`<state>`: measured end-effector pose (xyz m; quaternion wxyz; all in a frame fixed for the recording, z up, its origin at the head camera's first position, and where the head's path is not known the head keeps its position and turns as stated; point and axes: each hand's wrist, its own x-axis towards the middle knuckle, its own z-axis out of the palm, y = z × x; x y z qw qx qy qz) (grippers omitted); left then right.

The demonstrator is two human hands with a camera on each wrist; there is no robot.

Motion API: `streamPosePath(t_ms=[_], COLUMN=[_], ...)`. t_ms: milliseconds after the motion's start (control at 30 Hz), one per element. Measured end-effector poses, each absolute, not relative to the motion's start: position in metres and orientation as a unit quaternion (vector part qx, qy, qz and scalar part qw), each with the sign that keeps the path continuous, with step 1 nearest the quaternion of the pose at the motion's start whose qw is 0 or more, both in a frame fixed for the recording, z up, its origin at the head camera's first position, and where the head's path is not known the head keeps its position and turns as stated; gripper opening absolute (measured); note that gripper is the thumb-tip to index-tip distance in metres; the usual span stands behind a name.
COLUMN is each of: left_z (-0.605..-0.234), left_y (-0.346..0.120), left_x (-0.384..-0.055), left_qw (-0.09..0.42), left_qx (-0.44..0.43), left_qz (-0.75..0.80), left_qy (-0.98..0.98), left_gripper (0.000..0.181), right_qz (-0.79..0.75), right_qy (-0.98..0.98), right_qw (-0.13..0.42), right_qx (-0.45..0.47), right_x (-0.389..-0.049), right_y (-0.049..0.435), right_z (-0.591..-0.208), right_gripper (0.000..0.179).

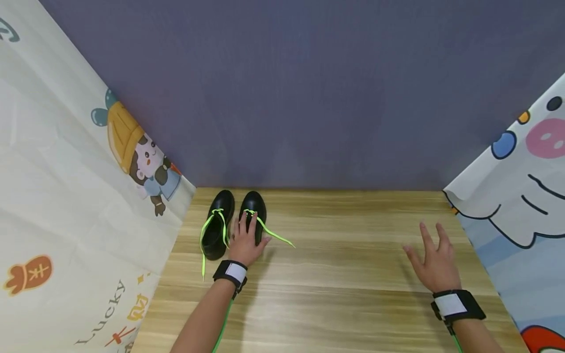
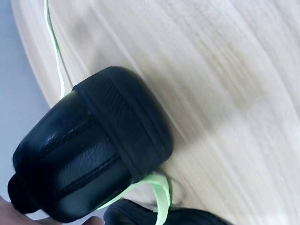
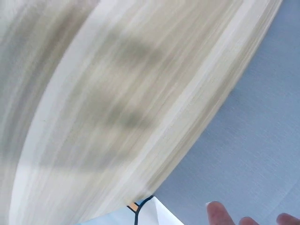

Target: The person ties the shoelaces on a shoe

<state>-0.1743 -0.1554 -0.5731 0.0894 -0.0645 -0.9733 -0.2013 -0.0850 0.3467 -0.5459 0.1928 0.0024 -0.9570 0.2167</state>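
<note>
Two black lace-up shoes with bright green laces stand side by side at the table's far left. My left hand [image 1: 246, 245] reaches over the right shoe [image 1: 253, 202], its fingers extended along the lacing and its thumb out to the right. In the left wrist view, the heel of that shoe [image 2: 89, 145] fills the middle, and only bits of the hand show at the lower left. The left shoe [image 1: 215, 238] lies just left of the hand, laces draped over its sides. My right hand [image 1: 437, 267] hovers at the table's right with fingers spread, holding nothing.
The wood-grain table [image 1: 344, 245] meets a grey-blue panel [image 1: 309, 98] behind the shoes. Printed white cloths hang along the left [image 1: 66, 147] and right sides. One green lace end [image 1: 280, 239] trails right across the table. Each wrist wears a strap with a green cable.
</note>
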Motion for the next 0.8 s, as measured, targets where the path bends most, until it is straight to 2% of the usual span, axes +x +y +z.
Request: streamPosePath(t_ms=[300,567,800], left_z=[-0.59,-0.588,-0.597], left_y=[-0.15,-0.143,-0.139], left_x=[-0.18,-0.179,-0.175], left_qw=[0.084,0.088,0.107], left_qx=[-0.029,0.011,0.007], left_qz=[-0.17,-0.141,-0.12], left_qy=[-0.981,-0.986,-0.987], left_gripper=[0.079,0.066,0.065], right_qz=[0.204,0.208,0.195], right_qy=[-0.964,-0.964,-0.967], right_qw=[0.171,0.168,0.165], right_qx=[0.01,0.01,0.013], right_x=[-0.074,-0.069,-0.07], right_y=[0.344,0.34,0.335], right_z=[-0.565,-0.57,-0.57], right_gripper=[0.078,0.081,0.08])
